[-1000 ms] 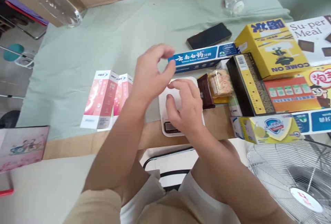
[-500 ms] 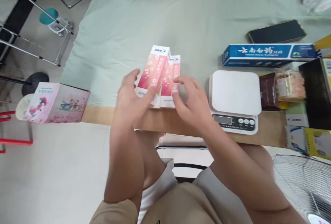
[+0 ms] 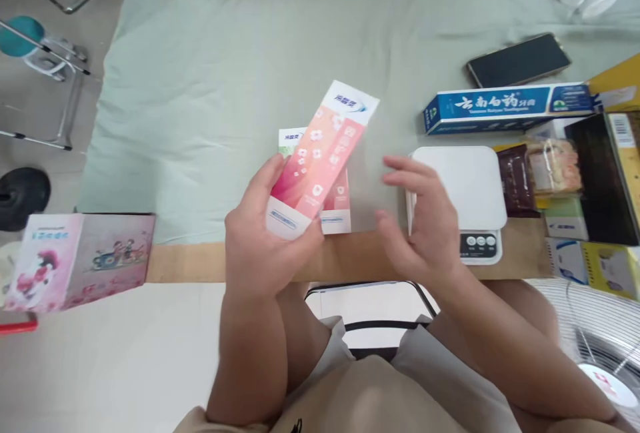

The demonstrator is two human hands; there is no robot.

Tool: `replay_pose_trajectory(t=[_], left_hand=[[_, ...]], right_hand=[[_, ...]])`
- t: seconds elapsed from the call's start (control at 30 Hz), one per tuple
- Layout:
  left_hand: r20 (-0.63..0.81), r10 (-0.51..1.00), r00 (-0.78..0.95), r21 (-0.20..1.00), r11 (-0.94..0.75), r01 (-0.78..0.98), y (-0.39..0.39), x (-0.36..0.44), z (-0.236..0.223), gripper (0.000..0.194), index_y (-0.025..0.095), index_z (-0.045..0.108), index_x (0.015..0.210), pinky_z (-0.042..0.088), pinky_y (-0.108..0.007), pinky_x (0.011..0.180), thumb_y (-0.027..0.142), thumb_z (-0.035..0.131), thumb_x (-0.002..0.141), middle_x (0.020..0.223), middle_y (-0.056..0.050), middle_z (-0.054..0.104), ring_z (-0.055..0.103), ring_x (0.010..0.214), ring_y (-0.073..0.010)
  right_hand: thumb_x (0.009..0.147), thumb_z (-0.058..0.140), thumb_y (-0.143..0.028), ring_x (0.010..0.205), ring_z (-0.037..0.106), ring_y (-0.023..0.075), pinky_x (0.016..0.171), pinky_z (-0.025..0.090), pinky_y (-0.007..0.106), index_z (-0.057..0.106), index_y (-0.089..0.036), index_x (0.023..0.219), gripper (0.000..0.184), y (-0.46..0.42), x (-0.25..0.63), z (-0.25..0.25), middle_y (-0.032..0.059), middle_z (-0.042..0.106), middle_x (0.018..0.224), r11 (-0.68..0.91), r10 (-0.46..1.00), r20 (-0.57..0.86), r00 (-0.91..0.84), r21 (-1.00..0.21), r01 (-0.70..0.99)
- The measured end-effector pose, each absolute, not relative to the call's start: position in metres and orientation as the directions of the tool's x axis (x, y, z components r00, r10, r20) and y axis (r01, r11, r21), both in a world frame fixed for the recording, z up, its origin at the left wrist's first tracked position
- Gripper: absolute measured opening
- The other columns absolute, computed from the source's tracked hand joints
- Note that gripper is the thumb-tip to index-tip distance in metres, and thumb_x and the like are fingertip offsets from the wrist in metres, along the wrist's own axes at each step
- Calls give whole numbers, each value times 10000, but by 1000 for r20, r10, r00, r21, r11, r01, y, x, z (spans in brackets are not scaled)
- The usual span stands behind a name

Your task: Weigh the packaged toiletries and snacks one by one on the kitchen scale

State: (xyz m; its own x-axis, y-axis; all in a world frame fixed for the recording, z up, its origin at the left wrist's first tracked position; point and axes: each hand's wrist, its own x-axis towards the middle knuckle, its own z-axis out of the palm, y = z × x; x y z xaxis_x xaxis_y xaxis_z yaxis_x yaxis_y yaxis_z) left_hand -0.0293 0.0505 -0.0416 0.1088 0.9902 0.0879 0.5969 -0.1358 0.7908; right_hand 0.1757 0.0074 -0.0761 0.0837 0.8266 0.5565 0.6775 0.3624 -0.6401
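Note:
My left hand (image 3: 270, 226) grips a pink and white toothpaste box (image 3: 323, 156) by its lower end, the box tilted up to the right. Beneath it, partly covered, a second pink box (image 3: 336, 219) lies on the table near the front edge. To the right, my right hand (image 3: 423, 219) hangs open with its fingers spread and holds nothing. It overlaps the left side of a white kitchen scale (image 3: 465, 186), hiding part of the scale's display; whether it touches the scale I cannot tell. The scale's plate bears nothing.
Behind the scale lie a blue toothpaste box (image 3: 510, 107) and a black phone (image 3: 520, 61). Right of it are a dark brown packet (image 3: 516, 179), a wrapped snack (image 3: 555, 165) and a black box (image 3: 597, 179). A pink carton (image 3: 110, 253) stands at the left; a fan (image 3: 600, 353) is at lower right.
Both hands have moved from over the scale to the pink boxes. My left hand has taken hold of one and lifted it; my right hand has drawn back rightward. The view has shifted left.

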Motion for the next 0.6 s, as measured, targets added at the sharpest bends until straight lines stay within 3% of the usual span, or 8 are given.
replay_pose_trajectory(t=[0.2, 0.4, 0.6], left_hand=[[144, 909, 391, 770, -351, 533, 21, 34, -45, 669, 316, 559, 1455, 664, -442, 1057, 271, 712, 806, 1444, -9, 710, 732, 1265, -286], [110, 908, 405, 724, -352, 592, -5, 102, -62, 600, 248, 554, 1453, 602, -462, 1141, 234, 675, 865, 1503, -77, 677, 682, 1353, -283], [98, 893, 439, 698, -376, 610, -13, 117, -60, 643, 237, 573, 1427, 547, -514, 1183, 434, 747, 840, 1569, -136, 591, 567, 1476, -340]], right_hand=[[995, 551, -396, 1409, 579, 326, 1117, 515, 583, 527, -311, 1361, 376, -7, 225, -94, 146, 589, 1455, 206, 708, 589, 389, -699, 685], [1043, 501, -412, 1383, 626, 333, 1139, 502, 618, 580, -281, 1377, 367, -35, 273, -106, 137, 655, 1449, 122, 798, 489, 353, -704, 699], [1028, 493, -354, 1372, 624, 320, 1151, 499, 607, 639, -255, 1239, 275, -49, 287, -104, 144, 645, 1450, 71, 763, 503, 406, -690, 721]])
